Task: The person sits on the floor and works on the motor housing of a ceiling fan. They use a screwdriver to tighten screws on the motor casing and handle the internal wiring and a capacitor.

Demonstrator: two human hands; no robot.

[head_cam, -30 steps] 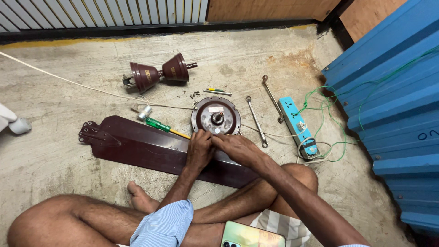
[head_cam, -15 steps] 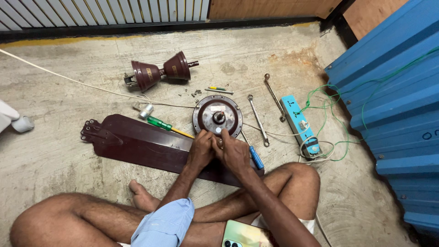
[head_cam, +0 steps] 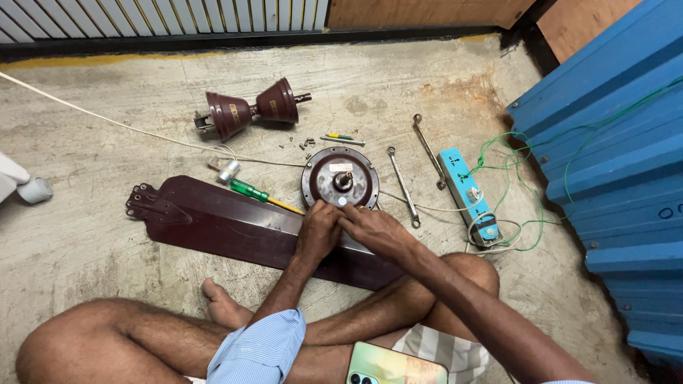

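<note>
A maroon fan blade (head_cam: 235,227), a green-handled screwdriver (head_cam: 250,190), a light blue power strip (head_cam: 466,195), green wire (head_cam: 509,160); the shirt cuff (head_cam: 260,348) looks blue-and-white striped.

The floor (head_cam: 107,235) is bare grey concrete with stains and a rusty patch at about one o'clock. A long dark brown fan blade (head_cam: 235,227) lies flat in the middle. Just past it, at twelve o'clock, sits a round brown fan motor (head_cam: 340,178). At eleven o'clock lie two brown bell-shaped covers (head_cam: 249,108) on a rod. A green-handled screwdriver (head_cam: 260,194) rests near the blade's far edge. Two spanners (head_cam: 413,171) lie at one o'clock. At two o'clock is a blue power strip (head_cam: 466,195) with green wire (head_cam: 509,185). A thin white cord (head_cam: 92,114) runs across at ten o'clock.
</note>
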